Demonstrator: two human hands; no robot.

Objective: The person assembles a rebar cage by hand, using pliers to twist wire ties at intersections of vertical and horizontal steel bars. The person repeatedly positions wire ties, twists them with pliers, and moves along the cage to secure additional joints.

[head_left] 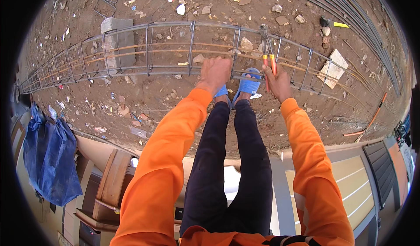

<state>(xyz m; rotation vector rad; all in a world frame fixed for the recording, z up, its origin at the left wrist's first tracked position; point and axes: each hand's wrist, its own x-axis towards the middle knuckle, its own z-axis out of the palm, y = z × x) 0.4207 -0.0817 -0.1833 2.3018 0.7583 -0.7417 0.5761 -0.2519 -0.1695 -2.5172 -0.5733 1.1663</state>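
Observation:
A long rebar cage of steel bars and square stirrups lies across the dirt in front of me. My left hand grips the near top bar of the cage beside a stirrup. My right hand is closed on the orange handles of a pair of pincers, whose jaws reach up to the far top bar. Both arms wear orange sleeves. My feet in blue sandals stand just below the cage.
A concrete block props the cage at the left. Loose long rebars lie at the upper right, a wooden board rests by the cage's right end. Stones and litter cover the ground. A blue cloth hangs at the lower left.

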